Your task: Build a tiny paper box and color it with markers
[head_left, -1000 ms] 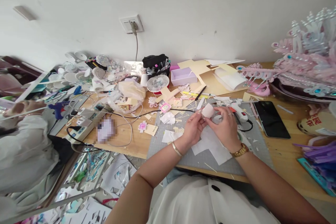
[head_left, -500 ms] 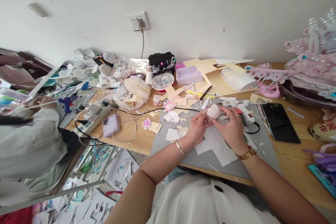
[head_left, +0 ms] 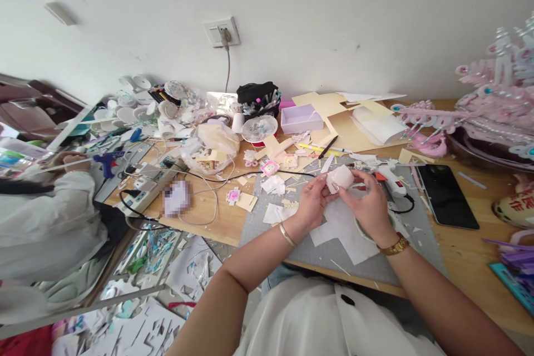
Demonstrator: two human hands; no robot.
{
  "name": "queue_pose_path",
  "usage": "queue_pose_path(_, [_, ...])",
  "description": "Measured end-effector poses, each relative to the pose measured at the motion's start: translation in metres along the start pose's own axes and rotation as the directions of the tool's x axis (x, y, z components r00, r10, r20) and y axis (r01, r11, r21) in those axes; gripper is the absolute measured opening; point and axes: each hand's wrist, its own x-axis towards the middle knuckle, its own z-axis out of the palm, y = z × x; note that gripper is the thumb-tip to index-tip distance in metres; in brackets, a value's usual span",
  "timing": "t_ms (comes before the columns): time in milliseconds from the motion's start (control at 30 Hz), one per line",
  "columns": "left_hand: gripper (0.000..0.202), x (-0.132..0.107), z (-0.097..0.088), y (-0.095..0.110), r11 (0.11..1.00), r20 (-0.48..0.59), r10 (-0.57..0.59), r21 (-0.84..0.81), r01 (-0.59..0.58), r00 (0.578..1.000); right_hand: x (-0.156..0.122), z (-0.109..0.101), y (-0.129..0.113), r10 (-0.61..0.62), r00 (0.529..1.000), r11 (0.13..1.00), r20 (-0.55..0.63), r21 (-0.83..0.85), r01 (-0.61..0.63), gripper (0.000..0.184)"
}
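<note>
A small, pale pinkish-white piece point(head_left: 340, 178), perhaps paper-covered, is held up between both hands over the grey cutting mat point(head_left: 267, 233). My left hand point(head_left: 314, 200) grips its left edge, fingers closed. From the right, my right hand point(head_left: 369, 203) pinches it, thumb pressed on its front and fingers behind. Cut white sheets point(head_left: 352, 239) lie on the mat below. Beside my right hand is a white glue gun point(head_left: 392, 181) with a red switch. A round, pale-rimmed item under my right wrist is mostly hidden.
A black tablet point(head_left: 448, 194) lies right of the mat. Behind stand a lilac box point(head_left: 301, 119), a bowl point(head_left: 259, 129) and cream card sheets point(head_left: 321, 104). Pink beaded crowns point(head_left: 492, 111) fill the right. At left are a power strip point(head_left: 148, 183), a blue glue gun point(head_left: 107, 164) and another person's sleeve point(head_left: 70, 211).
The pale piece has turned slightly to show more of its flat face. My right thumb has shifted onto its front. Both hands stay in nearly the same place.
</note>
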Motion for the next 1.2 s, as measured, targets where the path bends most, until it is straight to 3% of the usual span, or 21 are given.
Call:
queue_pose_path(133, [0.03, 0.0, 0.001, 0.0, 1.0, -0.013, 0.01, 0.011, -0.01, 1.0, 0.002, 0.001, 0.002, 0.183, 0.981, 0.956, 0.059, 0.223, -0.192, 0.047])
queue_pose_path(300, [0.025, 0.004, -0.005, -0.001, 0.96, -0.053, 0.112, 0.262, -0.095, 0.992, 0.004, 0.003, -0.003, 0.433, 0.869, 0.685, 0.239, 0.54, -0.49, 0.052])
queue_pose_path(400, [0.021, 0.01, -0.012, -0.002, 0.872, -0.016, 0.214, 0.453, -0.183, 0.977, 0.008, 0.001, -0.008, 0.525, 0.785, 0.526, 0.328, 0.6, -0.603, 0.048])
queue_pose_path(500, [0.02, 0.017, -0.017, 0.001, 0.689, 0.028, 0.313, 0.681, -0.247, 0.949, 0.01, -0.002, -0.009, 0.559, 0.725, 0.432, 0.402, 0.605, -0.669, 0.047])
queue_pose_path(600, [0.025, 0.022, -0.022, 0.018, 0.428, 0.105, 0.355, 0.865, -0.262, 0.929, 0.012, -0.003, -0.009, 0.561, 0.708, 0.424, 0.429, 0.585, -0.691, 0.049])
queue_pose_path(733, [0.025, 0.022, -0.044, 0.073, 0.111, 0.194, 0.473, 0.954, -0.277, 0.859, 0.01, 0.001, -0.008, 0.571, 0.714, 0.466, 0.404, 0.556, -0.688, 0.052])
queue_pose_path(800, [0.025, 0.019, -0.062, 0.103, -0.051, 0.156, 0.529, 0.987, -0.152, 0.834, 0.008, 0.003, -0.007, 0.564, 0.729, 0.494, 0.389, 0.548, -0.675, 0.053])
queue_pose_path(867, [0.032, 0.018, -0.08, 0.125, -0.152, 0.071, 0.505, 0.988, 0.007, 0.86, 0.005, 0.005, -0.005, 0.538, 0.753, 0.527, 0.378, 0.546, -0.651, 0.053])
queue_pose_path(1000, [0.032, 0.022, -0.102, 0.143, -0.187, -0.009, 0.42, 0.978, 0.097, 0.907, 0.002, 0.007, 0.001, 0.454, 0.807, 0.598, 0.378, 0.542, -0.591, 0.051])
queue_pose_path(1100, [0.019, 0.027, -0.107, 0.147, -0.134, -0.036, 0.383, 0.986, 0.094, 0.923, 0.002, 0.008, 0.004, 0.434, 0.817, 0.608, 0.379, 0.546, -0.576, 0.049])
queue_pose_path(1200, [0.017, 0.028, -0.107, 0.153, -0.053, -0.071, 0.347, 0.994, 0.095, 0.935, 0.003, 0.007, 0.004, 0.456, 0.801, 0.583, 0.386, 0.551, -0.598, 0.048])
